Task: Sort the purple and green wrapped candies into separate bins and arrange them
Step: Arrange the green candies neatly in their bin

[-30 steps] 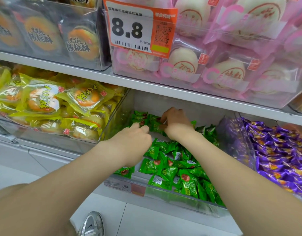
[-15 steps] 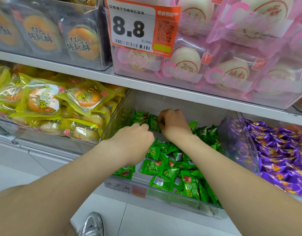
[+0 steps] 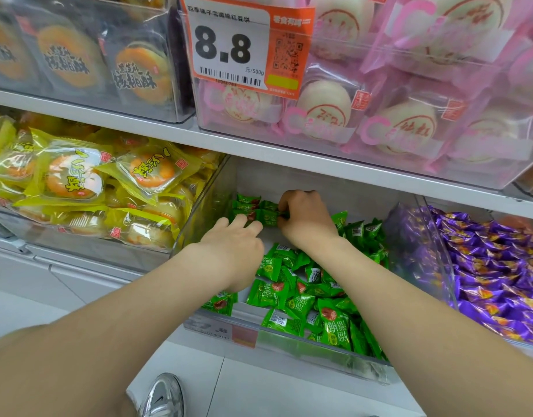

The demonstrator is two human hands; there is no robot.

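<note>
Green wrapped candies (image 3: 295, 299) lie loose in a clear bin (image 3: 289, 344) on the lower shelf. A small neat stack of green candies (image 3: 248, 206) stands at the bin's back left corner. My right hand (image 3: 304, 218) is at that stack, its fingers curled and pinching a green candy (image 3: 269, 218). My left hand (image 3: 232, 245) reaches in beside it, fingers straight, their tips touching the stack's front. Purple wrapped candies (image 3: 499, 272) fill the clear bin to the right.
A clear divider wall (image 3: 433, 254) separates the green and purple bins. Yellow pastry packs (image 3: 78, 182) fill the bin on the left. The shelf above (image 3: 259, 145) holds pink and dark pastry boxes and an 8.8 price tag (image 3: 247, 46). My shoe (image 3: 163, 395) is on the white floor.
My right hand has shifted left toward the stacked candies at the back and now pinches one there. My left hand has stretched its fingers forward to the stack.
</note>
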